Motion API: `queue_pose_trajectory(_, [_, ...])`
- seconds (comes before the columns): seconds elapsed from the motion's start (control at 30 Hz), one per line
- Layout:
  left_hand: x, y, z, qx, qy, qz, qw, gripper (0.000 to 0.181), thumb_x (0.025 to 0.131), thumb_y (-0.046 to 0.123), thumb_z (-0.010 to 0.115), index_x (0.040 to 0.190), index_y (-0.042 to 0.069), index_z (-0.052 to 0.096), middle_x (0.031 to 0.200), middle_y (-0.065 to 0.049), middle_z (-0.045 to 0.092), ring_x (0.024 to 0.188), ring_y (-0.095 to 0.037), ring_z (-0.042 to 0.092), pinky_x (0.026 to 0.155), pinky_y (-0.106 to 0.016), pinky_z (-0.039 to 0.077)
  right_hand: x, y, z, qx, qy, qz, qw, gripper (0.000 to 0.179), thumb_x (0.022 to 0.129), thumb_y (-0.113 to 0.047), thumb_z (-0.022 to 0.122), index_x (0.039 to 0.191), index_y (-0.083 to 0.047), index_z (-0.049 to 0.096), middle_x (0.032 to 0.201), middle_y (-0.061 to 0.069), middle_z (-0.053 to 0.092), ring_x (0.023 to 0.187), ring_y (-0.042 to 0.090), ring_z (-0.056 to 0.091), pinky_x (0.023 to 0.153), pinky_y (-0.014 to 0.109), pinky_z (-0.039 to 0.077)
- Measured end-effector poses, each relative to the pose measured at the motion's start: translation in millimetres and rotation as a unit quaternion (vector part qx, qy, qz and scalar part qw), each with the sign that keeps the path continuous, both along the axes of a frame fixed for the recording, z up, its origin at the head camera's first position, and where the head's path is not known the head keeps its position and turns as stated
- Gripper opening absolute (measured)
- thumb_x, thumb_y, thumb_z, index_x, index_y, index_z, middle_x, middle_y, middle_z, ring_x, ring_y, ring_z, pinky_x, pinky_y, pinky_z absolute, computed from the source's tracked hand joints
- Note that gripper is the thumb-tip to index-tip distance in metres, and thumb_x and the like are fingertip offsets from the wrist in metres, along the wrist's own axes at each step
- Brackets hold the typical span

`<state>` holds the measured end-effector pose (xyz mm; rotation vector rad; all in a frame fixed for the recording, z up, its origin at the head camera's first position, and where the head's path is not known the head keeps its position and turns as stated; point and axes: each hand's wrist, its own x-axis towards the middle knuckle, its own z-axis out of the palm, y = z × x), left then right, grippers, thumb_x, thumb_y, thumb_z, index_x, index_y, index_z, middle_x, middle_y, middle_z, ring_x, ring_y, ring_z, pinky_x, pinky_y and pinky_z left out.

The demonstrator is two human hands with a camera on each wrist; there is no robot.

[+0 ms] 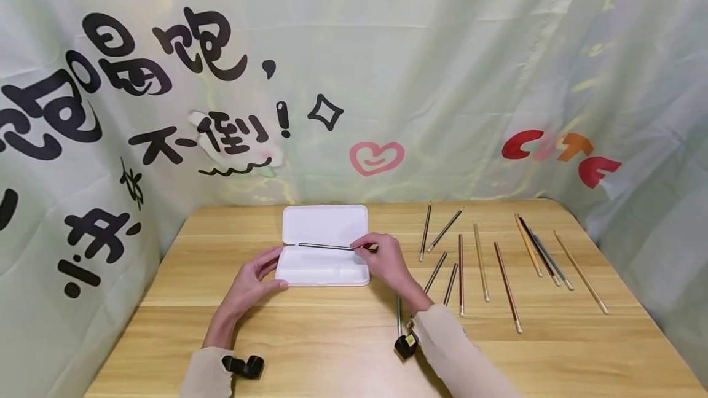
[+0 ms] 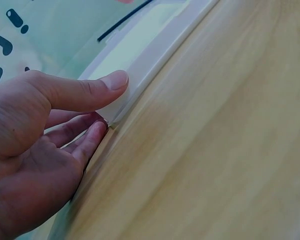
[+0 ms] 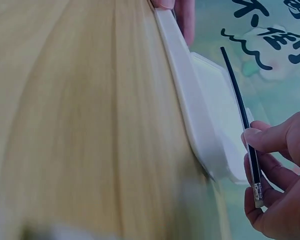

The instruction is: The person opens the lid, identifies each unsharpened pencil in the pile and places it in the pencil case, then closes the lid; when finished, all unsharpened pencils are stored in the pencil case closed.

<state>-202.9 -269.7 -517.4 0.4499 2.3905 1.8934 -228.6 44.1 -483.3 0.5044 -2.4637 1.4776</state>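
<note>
One dark pencil (image 1: pixel 326 246) above one white case (image 1: pixel 310 269), along seam between its raised lid and base. Right hand (image 1: pixel 387 260) pinches pencil near eraser end, thumb and fingers clamped on it. Left hand (image 1: pixel 251 284) grips case's left end, thumb on front rim, fingers apart from thumb at side. Right of case, at least twelve more pencils (image 1: pixel 481 263) lie on one wooden table (image 1: pixel 310 343); right arm partly hides some. Two black wrist cameras (image 1: pixel 243 367), one per wrist. Behind, printed cloth (image 1: pixel 459 78) with one pink heart (image 1: pixel 358 163).
</note>
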Motion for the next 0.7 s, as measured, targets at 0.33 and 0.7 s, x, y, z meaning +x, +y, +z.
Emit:
queue_pose_trajectory(0.33, [-0.1, -0.3, 0.8, -0.001, 0.003, -0.001, 1.0000, 0.076, 0.072, 0.005, 0.079, 0.137, 0.000, 0.042, 0.144, -0.014, 0.033, 0.125, -0.033, 0.040, 0.102, -0.029, 0.039, -6.1, -22, -5.8, 0.024, -0.007, 0.023, 0.9994, 0.008, 0.080, -0.001, 0.070, 0.082, -0.007, 0.075, 0.082, 0.002, 0.070, 0.071, 0.011, 0.060, 0.061, 0.020, 0.052])
queue_pose_trajectory(0.7, [-1.7, 0.3, 1.1, 0.004, 0.000, -0.003, 1.0000, 0.077, 0.071, 0.004, 0.079, 0.138, -0.002, 0.041, 0.144, -0.015, 0.033, 0.126, -0.033, 0.039, 0.102, -0.026, 0.038, -4.0, -39, -9.2, 0.077, -0.021, 0.051, 0.9955, 0.009, 0.083, -0.001, 0.068, 0.082, -0.008, 0.074, 0.083, 0.002, 0.070, 0.073, 0.007, 0.061, 0.065, 0.018, 0.053])
